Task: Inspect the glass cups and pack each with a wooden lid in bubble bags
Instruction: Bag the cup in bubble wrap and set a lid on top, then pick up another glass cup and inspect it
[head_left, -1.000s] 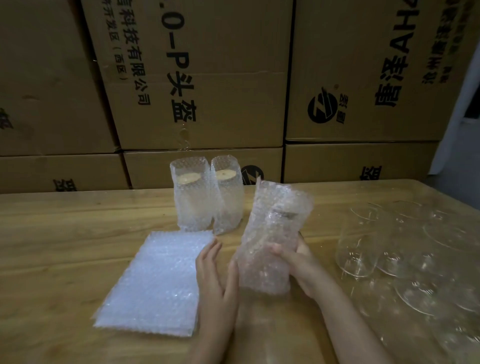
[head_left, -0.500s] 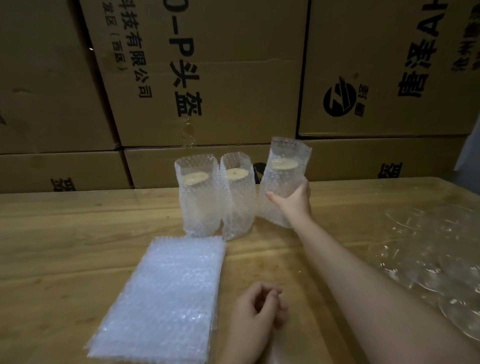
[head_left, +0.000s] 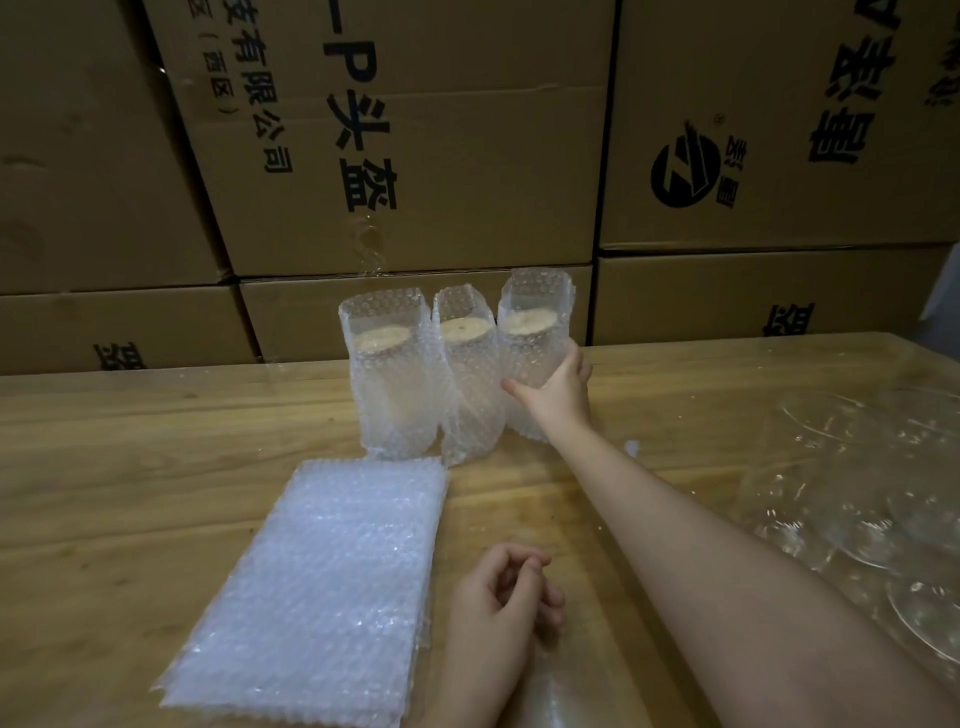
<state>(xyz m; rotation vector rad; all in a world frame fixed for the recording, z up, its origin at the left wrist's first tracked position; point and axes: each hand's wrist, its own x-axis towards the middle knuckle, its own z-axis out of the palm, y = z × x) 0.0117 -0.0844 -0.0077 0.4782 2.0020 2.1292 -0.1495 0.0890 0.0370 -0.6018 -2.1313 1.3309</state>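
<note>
The wooden counter (head_left: 130, 493) carries a flat stack of bubble bags (head_left: 322, 587) near the front. Behind it, three bubble-bagged cups (head_left: 467, 384) stand upright in a close row. Bare glass cups (head_left: 857, 519) cluster at the right.

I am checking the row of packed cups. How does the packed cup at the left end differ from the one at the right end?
The right packed cup is gripped by the right hand; the left packed cup is touched by no hand. The right one stands farther back than the left one. Both are upright and bubble-wrapped, with a wooden lid visible inside.
</note>
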